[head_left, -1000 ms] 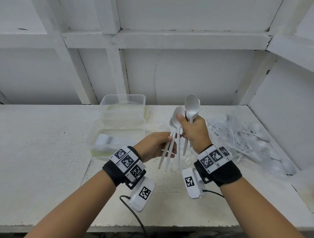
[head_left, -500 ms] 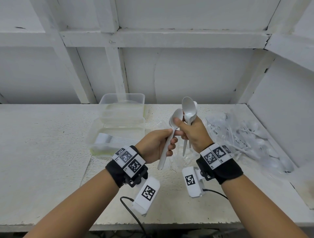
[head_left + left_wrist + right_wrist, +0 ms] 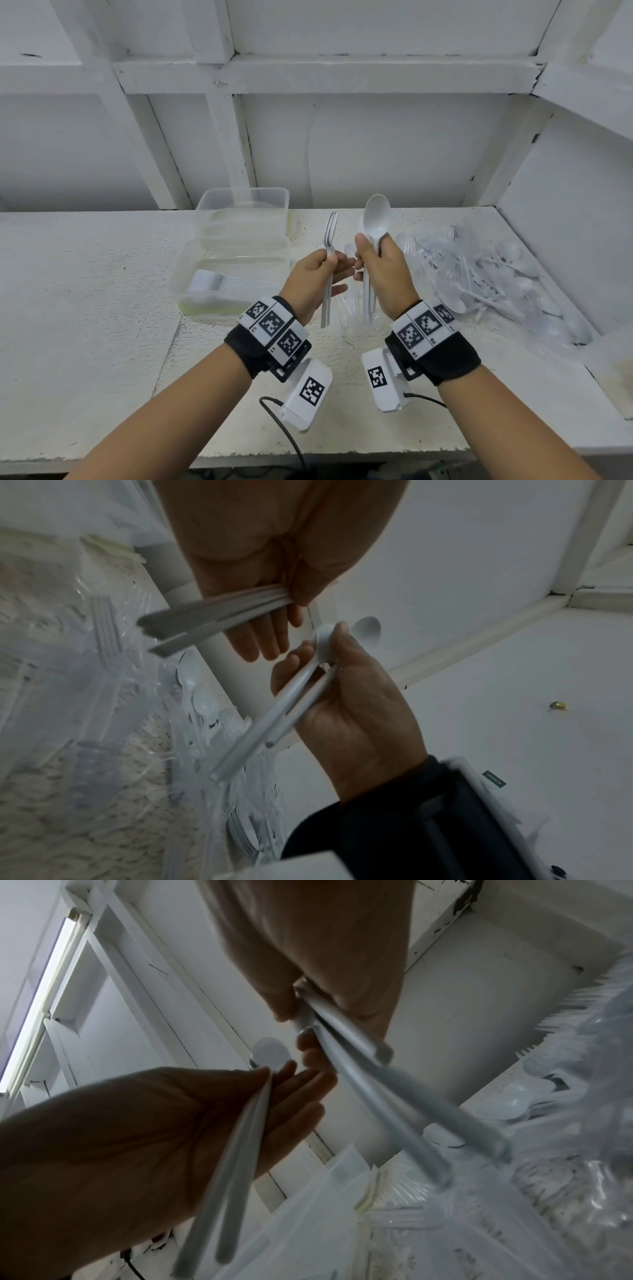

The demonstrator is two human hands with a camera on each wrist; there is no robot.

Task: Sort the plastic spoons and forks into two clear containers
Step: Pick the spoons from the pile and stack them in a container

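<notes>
Forks [image 3: 329, 270]: two in left hand [image 3: 317, 277] grip; right hand [image 3: 383, 274] clutches several spoons [image 3: 376, 219].

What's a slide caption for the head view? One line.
Left hand holds forks, right hand holds spoons, beside two containers.

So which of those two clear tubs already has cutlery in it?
The nearer clear container, closest to the left hand: a row of white utensils lies inside. The farther container, against the wall, looks empty.
</notes>
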